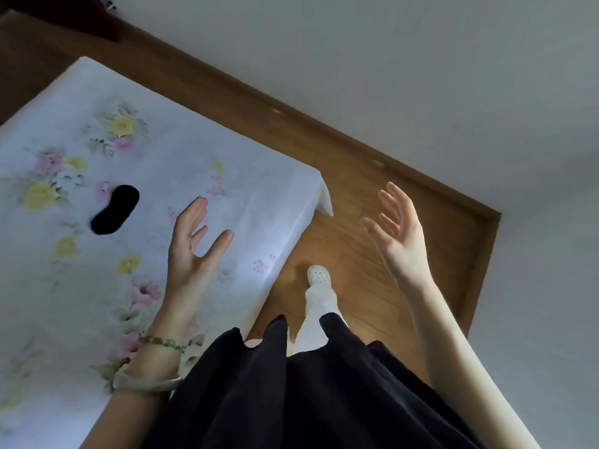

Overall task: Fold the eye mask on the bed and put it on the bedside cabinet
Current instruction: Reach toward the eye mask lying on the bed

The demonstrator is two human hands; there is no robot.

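A black eye mask [115,210] lies flat and unfolded on the bed [227,176], whose white sheet has a flower print. My left hand [194,244] hovers over the bed to the right of the mask, fingers spread, holding nothing. My right hand [397,234] is raised over the wooden floor beyond the bed's corner, open and empty too. No bedside cabinet can be made out with certainty.
A strip of wooden floor [372,196] runs between the bed and the white wall [421,76]. My foot in a white shoe [319,277] stands on it beside the bed's edge. A dark piece of furniture [64,17] shows at the top left.
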